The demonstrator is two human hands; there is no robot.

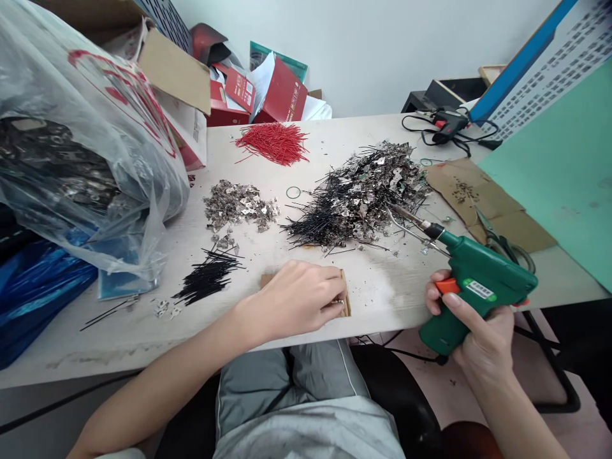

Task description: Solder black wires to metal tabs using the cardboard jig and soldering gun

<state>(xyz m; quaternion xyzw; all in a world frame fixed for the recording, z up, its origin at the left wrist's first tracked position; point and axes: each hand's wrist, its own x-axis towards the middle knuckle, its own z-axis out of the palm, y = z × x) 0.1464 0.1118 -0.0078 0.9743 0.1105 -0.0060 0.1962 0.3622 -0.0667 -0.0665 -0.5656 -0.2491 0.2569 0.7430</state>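
Observation:
My right hand grips a green soldering gun by its handle, a finger by the orange trigger. The gun's tip points left toward a big heap of metal tabs with black wires. Near the table's front edge, my left hand is closed over a small cardboard piece, fingers pinched at its right end. A bit of shiny metal shows at those fingertips, but most of it is hidden. Left of that hand lie a bundle of black wires and a pile of loose metal tabs.
Red wires lie at the back of the table. A plastic bag of metal parts stands at left. To the right, scissors rest on flattened cardboard, with a black corded tool behind.

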